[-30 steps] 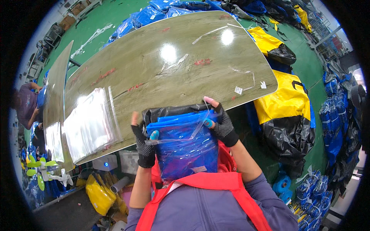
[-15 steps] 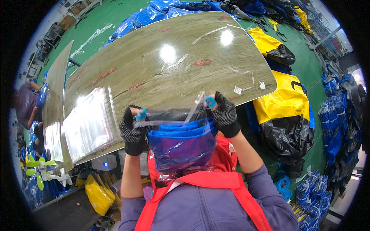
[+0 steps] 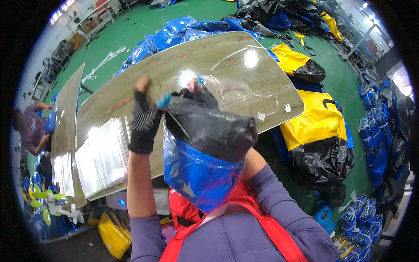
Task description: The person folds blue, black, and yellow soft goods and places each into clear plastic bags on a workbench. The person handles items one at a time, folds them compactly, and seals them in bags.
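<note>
A clear plastic bag (image 3: 192,179) holds folded blue and black material, and I have it raised in front of my chest, tilted. The black bundle (image 3: 214,126) bulges across its upper part. Gloved in black with bare fingertips, my right hand (image 3: 196,94) grips the upper end of the bag; the package hides part of it and its wrist. My left hand (image 3: 146,113), in a matching glove, is at the package's left edge. Its fingers stretch up and apart from the thumb, which wears a blue wrap and is near or touching the bag; motion blurs the fingertips.
Flat clear bags (image 3: 102,157) lie stacked on the wood-grain table (image 3: 227,56), with plastic scraps. Yellow-and-black bags (image 3: 318,131) stand on the right, blue wrapped packages (image 3: 163,39) behind. Another person (image 3: 35,126) works at far left near a green-bladed fan (image 3: 46,201).
The package has risen and tilted, with the black bundle now on top. My right hand has moved left and behind it. My left hand has gone from pinching the bag's edge to stretched fingers.
</note>
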Demonstrator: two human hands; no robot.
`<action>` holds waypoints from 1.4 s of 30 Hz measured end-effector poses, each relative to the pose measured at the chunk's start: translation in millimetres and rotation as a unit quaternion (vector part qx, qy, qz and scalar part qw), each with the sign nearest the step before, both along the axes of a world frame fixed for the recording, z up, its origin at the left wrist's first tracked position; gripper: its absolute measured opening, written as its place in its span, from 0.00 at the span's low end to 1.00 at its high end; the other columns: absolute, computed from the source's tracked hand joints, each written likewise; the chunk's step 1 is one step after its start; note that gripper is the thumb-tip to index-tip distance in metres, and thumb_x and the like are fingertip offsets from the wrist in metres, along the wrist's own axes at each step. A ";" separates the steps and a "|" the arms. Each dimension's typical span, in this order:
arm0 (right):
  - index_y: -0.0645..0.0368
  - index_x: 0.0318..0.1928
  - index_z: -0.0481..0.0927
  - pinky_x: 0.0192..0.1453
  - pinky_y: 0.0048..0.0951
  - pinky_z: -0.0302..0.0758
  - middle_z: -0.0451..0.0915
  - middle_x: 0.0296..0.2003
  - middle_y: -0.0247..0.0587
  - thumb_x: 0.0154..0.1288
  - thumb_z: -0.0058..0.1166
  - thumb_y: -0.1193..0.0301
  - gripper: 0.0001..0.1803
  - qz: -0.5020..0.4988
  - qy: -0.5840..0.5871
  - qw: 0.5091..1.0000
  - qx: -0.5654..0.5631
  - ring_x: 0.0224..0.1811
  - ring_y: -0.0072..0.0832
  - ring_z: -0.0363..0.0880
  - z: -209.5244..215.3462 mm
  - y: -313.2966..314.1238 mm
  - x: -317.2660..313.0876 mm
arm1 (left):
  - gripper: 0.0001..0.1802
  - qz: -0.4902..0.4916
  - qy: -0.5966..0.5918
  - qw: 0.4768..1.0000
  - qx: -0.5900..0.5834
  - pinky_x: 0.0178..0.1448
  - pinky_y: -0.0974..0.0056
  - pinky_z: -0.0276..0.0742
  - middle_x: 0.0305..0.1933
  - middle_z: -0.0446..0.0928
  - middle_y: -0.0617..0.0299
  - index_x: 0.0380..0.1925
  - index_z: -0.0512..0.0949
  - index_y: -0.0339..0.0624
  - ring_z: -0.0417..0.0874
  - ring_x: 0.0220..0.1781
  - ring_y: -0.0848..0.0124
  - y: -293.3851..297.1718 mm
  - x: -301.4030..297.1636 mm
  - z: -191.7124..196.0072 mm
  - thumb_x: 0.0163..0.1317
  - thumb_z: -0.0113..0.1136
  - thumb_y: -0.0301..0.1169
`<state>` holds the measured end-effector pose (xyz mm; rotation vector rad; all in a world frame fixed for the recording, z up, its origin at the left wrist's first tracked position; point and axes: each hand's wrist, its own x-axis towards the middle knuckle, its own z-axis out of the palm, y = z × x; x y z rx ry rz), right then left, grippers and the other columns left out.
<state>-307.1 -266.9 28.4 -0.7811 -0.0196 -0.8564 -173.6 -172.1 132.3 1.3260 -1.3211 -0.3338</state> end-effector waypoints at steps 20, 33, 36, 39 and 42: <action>0.63 0.34 0.84 0.38 0.29 0.71 0.82 0.27 0.39 0.66 0.54 0.57 0.19 -0.220 0.496 0.827 -0.149 0.31 0.25 0.76 13.4 39.0 -106.8 | 0.14 -0.072 0.295 0.889 0.343 0.37 0.72 0.70 0.31 0.78 0.66 0.39 0.79 0.39 0.74 0.31 0.78 65.3 29.0 -114.3 0.64 0.59 0.39; 0.62 0.36 0.86 0.34 0.27 0.73 0.81 0.22 0.38 0.68 0.52 0.58 0.19 -0.137 0.529 0.826 -0.140 0.25 0.20 0.75 23.5 48.4 -120.2 | 0.16 -0.155 0.238 0.904 0.318 0.44 0.67 0.72 0.37 0.79 0.62 0.38 0.79 0.38 0.76 0.38 0.73 65.3 30.8 -94.5 0.62 0.59 0.41; 0.63 0.30 0.82 0.32 0.27 0.71 0.79 0.21 0.37 0.70 0.49 0.59 0.20 -0.256 0.484 0.815 -0.188 0.25 0.20 0.74 16.7 52.2 -106.4 | 0.10 -0.073 0.187 0.935 0.294 0.37 0.68 0.70 0.27 0.77 0.65 0.31 0.78 0.37 0.75 0.30 0.74 68.6 24.8 -89.4 0.59 0.60 0.34; 0.64 0.28 0.78 0.32 0.27 0.68 0.78 0.21 0.35 0.71 0.48 0.59 0.21 -0.308 0.463 0.817 -0.153 0.24 0.20 0.71 -0.8 52.2 -92.6 | 0.09 -0.022 0.080 0.950 0.300 0.37 0.67 0.71 0.27 0.77 0.64 0.31 0.78 0.36 0.75 0.30 0.75 64.6 16.7 -94.2 0.61 0.59 0.33; 0.64 0.34 0.79 0.34 0.27 0.70 0.78 0.23 0.34 0.70 0.51 0.57 0.20 -0.401 0.557 0.696 -0.211 0.26 0.21 0.72 -14.3 43.2 -88.0 | 0.10 0.068 0.090 0.968 0.225 0.37 0.64 0.72 0.27 0.80 0.58 0.30 0.79 0.37 0.79 0.30 0.69 55.2 11.0 -106.1 0.61 0.61 0.34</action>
